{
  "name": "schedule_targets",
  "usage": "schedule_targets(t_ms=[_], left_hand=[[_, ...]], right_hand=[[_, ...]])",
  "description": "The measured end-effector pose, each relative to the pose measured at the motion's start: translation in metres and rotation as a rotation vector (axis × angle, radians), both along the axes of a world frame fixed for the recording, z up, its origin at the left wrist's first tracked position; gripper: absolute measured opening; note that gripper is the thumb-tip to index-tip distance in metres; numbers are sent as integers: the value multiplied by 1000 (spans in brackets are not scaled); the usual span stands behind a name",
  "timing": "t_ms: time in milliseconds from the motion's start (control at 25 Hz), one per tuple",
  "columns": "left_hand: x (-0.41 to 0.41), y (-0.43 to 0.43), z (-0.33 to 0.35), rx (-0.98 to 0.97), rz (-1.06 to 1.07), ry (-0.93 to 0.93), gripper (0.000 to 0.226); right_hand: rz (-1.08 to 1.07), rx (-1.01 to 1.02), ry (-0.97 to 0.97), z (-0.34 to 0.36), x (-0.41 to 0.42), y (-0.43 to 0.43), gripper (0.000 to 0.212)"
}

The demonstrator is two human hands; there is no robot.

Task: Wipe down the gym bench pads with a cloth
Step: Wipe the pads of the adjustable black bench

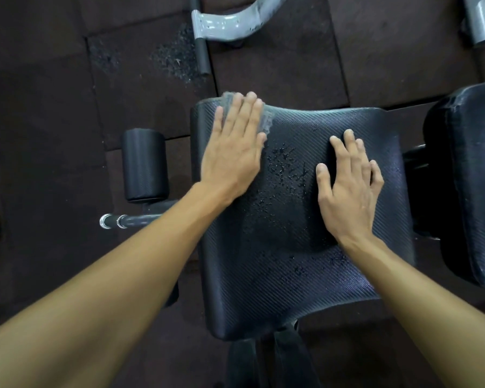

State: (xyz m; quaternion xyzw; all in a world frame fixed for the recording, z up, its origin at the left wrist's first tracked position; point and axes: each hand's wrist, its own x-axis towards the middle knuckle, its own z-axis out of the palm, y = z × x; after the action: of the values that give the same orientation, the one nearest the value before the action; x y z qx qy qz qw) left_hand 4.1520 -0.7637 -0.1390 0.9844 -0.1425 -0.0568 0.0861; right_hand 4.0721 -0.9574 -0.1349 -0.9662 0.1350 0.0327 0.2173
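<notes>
Grey cloth [237, 103] under left hand [234, 152].

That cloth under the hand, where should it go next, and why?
Probably a sweep toward the middle of the seat pad. The left hand presses the cloth flat at the pad's far left corner, while wet droplets sit unwiped in the centre, between it and the right hand, which rests bare on the pad.
</notes>
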Motion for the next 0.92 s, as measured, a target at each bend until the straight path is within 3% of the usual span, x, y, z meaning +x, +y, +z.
schedule_targets(t_ms=[280, 400, 520, 600, 760, 920], left_hand=[[-99, -10, 10, 44, -170, 8, 55], [-110, 10, 11, 42, -21, 37, 56], [-56, 17, 7, -8, 233, 89, 57], [-11, 6, 7, -28, 288, 89, 56], [-18, -44, 3, 21, 93, 37, 57], [-115, -63, 6, 4, -84, 5, 56]], right_hand=[[6, 43, 28, 4, 1, -2, 52], [9, 45, 32, 4, 0, -3, 52], [13, 60, 21, 4, 0, -4, 52], [21, 69, 15, 2, -1, -4, 52], [31, 113, 25, 4, 2, -9, 50], [-41, 417, -101, 19, -1, -25, 39]])
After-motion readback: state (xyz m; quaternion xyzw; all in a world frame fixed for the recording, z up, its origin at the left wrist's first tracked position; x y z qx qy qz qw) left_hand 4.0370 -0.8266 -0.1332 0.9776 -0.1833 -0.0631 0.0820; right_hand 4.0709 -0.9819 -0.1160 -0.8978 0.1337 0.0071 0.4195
